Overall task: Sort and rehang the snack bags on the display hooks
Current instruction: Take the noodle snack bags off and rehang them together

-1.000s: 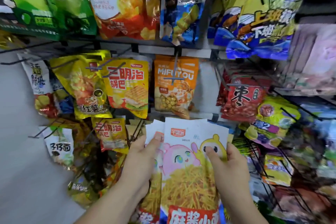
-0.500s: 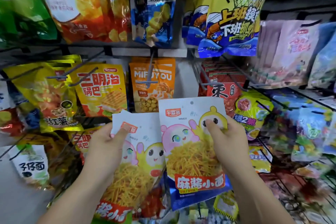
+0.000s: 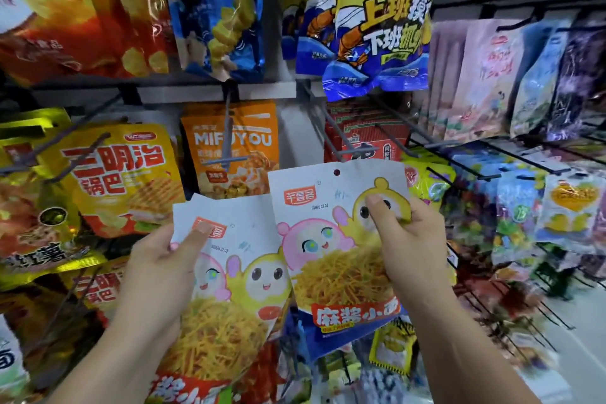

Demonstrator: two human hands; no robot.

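I hold two white noodle-snack bags printed with pink and yellow cartoon faces. My right hand (image 3: 406,239) pinches the upper right of the blue-bottomed bag (image 3: 331,239), raised so its punched hole sits just below the tip of a grey display hook (image 3: 331,131). My left hand (image 3: 157,269) grips the upper left of the other bag (image 3: 229,298), lower and tilted, with at least one more white bag edge showing behind it.
Orange MIFUYOU bags (image 3: 232,147) hang on the hook just left. Red bags (image 3: 367,138) hang behind the grey hook. Yellow bags (image 3: 121,177) are at left, yellow-blue bags (image 3: 377,36) above, and wire hooks (image 3: 492,157) with pastel bags jut out at right.
The two bags, stacked together a second ago, are now apart. My right hand has lifted its bag up and right toward the grey hook while my left keeps the other low.
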